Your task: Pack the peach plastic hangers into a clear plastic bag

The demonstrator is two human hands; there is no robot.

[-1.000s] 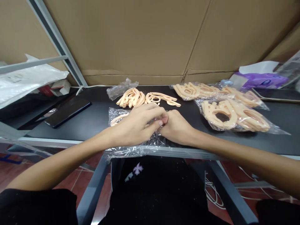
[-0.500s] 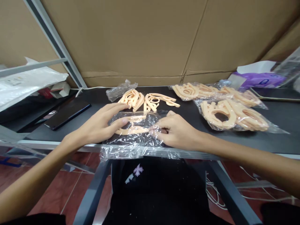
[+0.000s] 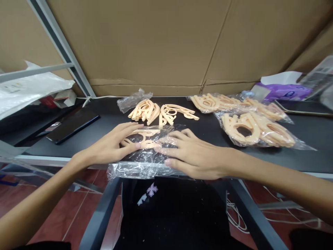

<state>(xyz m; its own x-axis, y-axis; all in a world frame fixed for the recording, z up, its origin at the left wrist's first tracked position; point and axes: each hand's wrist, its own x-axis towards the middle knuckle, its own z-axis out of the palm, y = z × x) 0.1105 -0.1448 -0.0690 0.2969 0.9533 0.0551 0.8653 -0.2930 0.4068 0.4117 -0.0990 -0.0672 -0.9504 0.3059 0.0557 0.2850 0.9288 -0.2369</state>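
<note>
A clear plastic bag point(image 3: 135, 170) lies at the front edge of the black table, its lower end hanging over the rim. Pale wooden-looking cut-out pieces point(image 3: 148, 143) show through it. My left hand point(image 3: 114, 144) rests on the bag's left side with fingers apart, thumb on the pieces. My right hand point(image 3: 192, 152) lies spread over the bag's right side, fingertips touching the plastic and the right end of the pieces. Just behind the bag sit two loose groups of similar pieces, a left stack point(image 3: 145, 111) and a right group point(image 3: 174, 113).
Filled clear bags of pieces point(image 3: 241, 128) lie on the right, more bags point(image 3: 221, 101) behind them. A crumpled clear bag point(image 3: 134, 100) is at the back. On the left is a black phone point(image 3: 74, 128); at the back right, a purple tissue pack point(image 3: 288, 91). Cardboard point(image 3: 145, 45) walls the back.
My right hand has gone from a pinch on the bag to lying spread over it, a little nearer the front edge. My left hand has shifted slightly down.
</note>
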